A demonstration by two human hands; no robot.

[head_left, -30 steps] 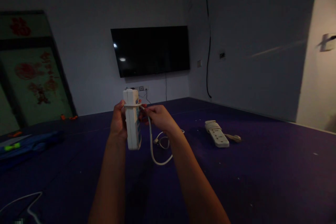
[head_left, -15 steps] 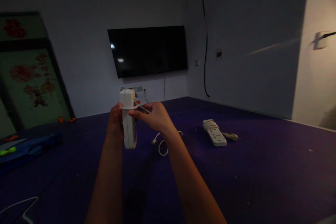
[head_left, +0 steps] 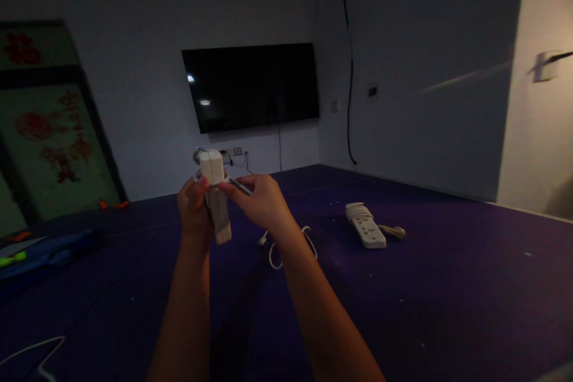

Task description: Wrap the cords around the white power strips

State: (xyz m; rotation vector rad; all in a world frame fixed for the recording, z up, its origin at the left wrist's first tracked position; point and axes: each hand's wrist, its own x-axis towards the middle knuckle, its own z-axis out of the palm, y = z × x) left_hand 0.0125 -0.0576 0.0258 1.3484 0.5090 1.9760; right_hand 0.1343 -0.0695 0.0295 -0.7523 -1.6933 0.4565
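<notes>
A white power strip (head_left: 219, 215) is held up in front of me, its narrow side facing me and its top end tipped my way. My left hand (head_left: 195, 206) is closed around its left side, thumb on the cord that crosses the strip. With thumb and fingers pinched, my right hand (head_left: 262, 200) grips the white power cord (head_left: 240, 186) just right of the strip. The cord loops round the upper part of the strip. Below, the cord's plug (head_left: 263, 240) and a loose coil lie on the purple surface, partly behind my right forearm.
A second white power strip (head_left: 369, 231) with its cord wound round one end lies to the right. Blue cloth (head_left: 58, 248) with a yellow-green item is at left. A white cable (head_left: 45, 349) lies at lower left. A television (head_left: 253, 88) hangs on the far wall.
The held strip has tilted, its top end moving left and towards me. My left thumb has come onto the cord crossing it. The coil below has shifted slightly.
</notes>
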